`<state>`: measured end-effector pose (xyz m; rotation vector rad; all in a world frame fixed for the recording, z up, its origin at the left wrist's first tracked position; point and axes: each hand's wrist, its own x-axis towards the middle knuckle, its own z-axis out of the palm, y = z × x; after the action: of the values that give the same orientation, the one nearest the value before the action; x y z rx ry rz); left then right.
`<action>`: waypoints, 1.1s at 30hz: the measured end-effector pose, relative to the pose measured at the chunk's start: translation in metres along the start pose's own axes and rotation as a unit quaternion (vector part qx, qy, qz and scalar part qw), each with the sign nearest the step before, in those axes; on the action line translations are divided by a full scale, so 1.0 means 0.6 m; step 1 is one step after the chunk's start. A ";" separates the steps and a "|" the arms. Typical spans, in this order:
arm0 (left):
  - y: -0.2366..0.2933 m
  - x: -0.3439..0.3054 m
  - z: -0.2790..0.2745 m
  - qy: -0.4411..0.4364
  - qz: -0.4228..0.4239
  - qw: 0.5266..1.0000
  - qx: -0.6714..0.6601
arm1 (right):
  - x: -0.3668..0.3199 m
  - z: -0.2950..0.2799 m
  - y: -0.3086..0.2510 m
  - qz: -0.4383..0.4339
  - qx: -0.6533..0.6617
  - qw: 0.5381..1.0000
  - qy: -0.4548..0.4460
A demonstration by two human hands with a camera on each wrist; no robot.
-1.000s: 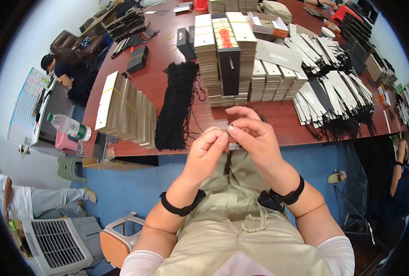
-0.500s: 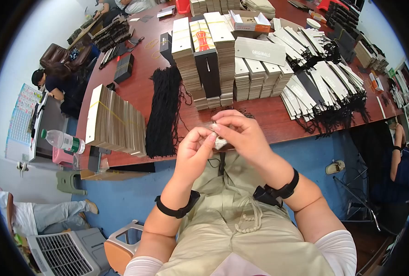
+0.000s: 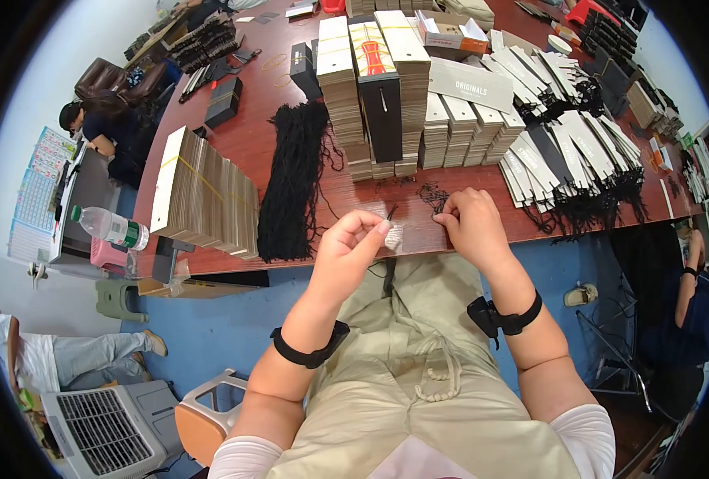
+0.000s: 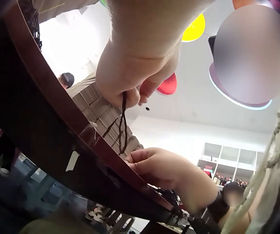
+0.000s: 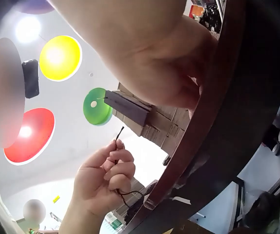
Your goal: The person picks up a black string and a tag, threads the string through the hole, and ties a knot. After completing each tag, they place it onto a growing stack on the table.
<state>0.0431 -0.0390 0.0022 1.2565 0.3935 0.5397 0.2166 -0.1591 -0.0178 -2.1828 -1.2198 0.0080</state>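
My left hand (image 3: 349, 249) pinches a thin black cord (image 3: 392, 212) between thumb and forefinger at the table's front edge; the cord's tip pokes up past the fingertips, and in the left wrist view a loop of the cord (image 4: 124, 122) hangs below the hand. My right hand (image 3: 475, 226) is down at the tabletop, thumb and fingertips at a small tangle of black cords (image 3: 432, 196); whether it grips one cannot be told. Left of my left hand lies a thick bundle of black cords (image 3: 294, 180).
Banded card stacks (image 3: 211, 191) stand at the left, taller stacks (image 3: 341, 96) behind the hands. White tags with black cords (image 3: 582, 160) lie at the right. A bottle (image 3: 111, 227) is at the left edge. A person (image 3: 107, 136) sits at the far left.
The hands were together at the fingertips and have parted. My right hand has moved right and down to the small cord tangle; my left still pinches near the table edge.
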 end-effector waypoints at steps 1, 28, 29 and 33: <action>0.000 0.001 0.002 0.008 0.007 1.000 0.015 | 0.000 0.000 0.002 -0.018 -0.008 1.000 0.007; 0.005 -0.003 -0.014 -0.026 -0.051 0.997 -0.042 | 0.018 0.008 -0.065 0.147 0.716 0.657 -0.181; 0.005 -0.002 -0.013 -0.026 -0.056 0.996 -0.062 | 0.017 0.009 -0.065 0.148 0.717 0.657 -0.180; 0.003 -0.001 -0.014 -0.025 -0.064 0.990 -0.120 | 0.016 0.013 -0.063 0.153 0.706 0.664 -0.190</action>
<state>0.0375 -0.0324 0.0016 1.0046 0.3529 0.4318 0.1909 -0.1337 -0.0015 -0.8851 -0.5293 1.1881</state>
